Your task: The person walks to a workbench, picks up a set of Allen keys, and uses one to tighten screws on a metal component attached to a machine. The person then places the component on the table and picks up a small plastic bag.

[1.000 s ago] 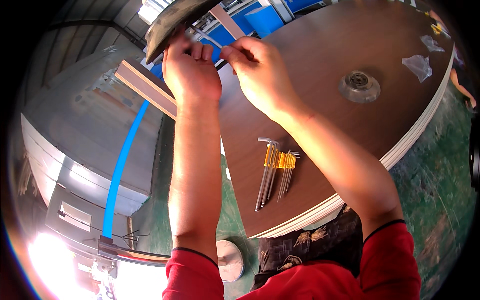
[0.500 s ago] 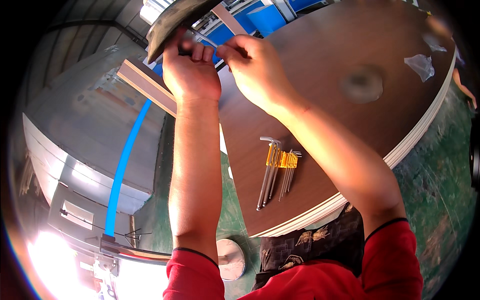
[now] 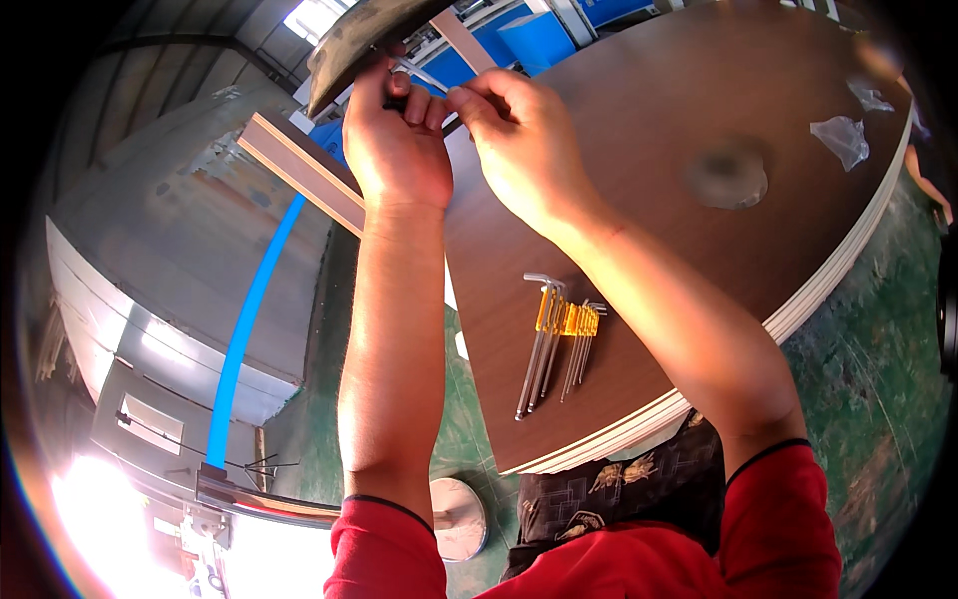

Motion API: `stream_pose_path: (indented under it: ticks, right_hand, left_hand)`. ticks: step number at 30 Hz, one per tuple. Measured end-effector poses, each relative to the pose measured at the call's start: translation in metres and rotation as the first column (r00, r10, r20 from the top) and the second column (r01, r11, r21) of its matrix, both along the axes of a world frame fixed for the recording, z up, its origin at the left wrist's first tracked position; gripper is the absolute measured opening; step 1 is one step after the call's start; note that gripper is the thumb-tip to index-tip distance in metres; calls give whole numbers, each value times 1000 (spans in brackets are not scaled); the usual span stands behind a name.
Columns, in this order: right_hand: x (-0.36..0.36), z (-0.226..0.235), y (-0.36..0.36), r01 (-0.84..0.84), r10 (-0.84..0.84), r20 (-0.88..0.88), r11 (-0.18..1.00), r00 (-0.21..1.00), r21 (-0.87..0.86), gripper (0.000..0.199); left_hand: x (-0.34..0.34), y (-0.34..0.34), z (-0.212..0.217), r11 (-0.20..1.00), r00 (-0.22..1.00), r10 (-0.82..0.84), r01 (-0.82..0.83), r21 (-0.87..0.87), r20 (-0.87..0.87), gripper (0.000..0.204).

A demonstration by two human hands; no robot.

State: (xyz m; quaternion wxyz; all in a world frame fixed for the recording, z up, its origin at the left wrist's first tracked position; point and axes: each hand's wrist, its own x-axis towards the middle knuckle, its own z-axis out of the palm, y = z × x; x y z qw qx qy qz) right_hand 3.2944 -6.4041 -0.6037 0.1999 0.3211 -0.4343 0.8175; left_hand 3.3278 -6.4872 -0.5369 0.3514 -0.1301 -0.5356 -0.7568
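Note:
Both my arms reach up to the top of the view. My left hand (image 3: 404, 150) is raised, palm toward me with its fingers curled, just under a dusty, dark curved piece (image 3: 349, 48). What its fingertips grip, if anything, is hidden. My right hand (image 3: 529, 140) is beside it, thumb and forefinger pinching the near end of a thin silver rod, which looks like a hex key (image 3: 424, 76). The rod slants up and left toward the left fingers and the curved piece. A hex key set (image 3: 564, 321) in a yellow holder lies on the brown board below my right forearm.
The brown board (image 3: 619, 220) tops a stack with pale edges. Clear plastic scraps (image 3: 843, 142) lie at its far right. Left are a board-like bar (image 3: 299, 170), a blue strip (image 3: 249, 319) and a grey machine housing (image 3: 190, 250). A round disc (image 3: 459, 519) stands below.
Both hands have shifted slightly to the right in the view, and so has the dark curved piece. The right hand keeps its pinch on the rod.

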Motion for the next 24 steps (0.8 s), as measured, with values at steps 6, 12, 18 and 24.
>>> stream_pose_path:
  ticks: [6, 12, 18, 24]
  right_hand:
    - [0, -2, 0, 15, -15, -2, 1000, 1000, 1, 16]
    - [1, -1, -2, 55, -55, -14, 998, 998, 7, 15]
    - [4, 0, -9, 118, -120, -55, 992, 991, -32, 12]
    - [-5, 0, -15, 359, -349, -151, 932, 925, 42, 9]
  left_hand:
    - [-1, 0, -4, 997, 999, 40, -41, -59, -12, 11]
    - [0, 2, -3, 992, 996, 87, -88, -92, -19, 10]
    - [2, 1, -2, 979, 990, 139, -142, -144, -29, 10]
    - [-2, 1, -6, 950, 970, 243, -233, -205, 22, 15]
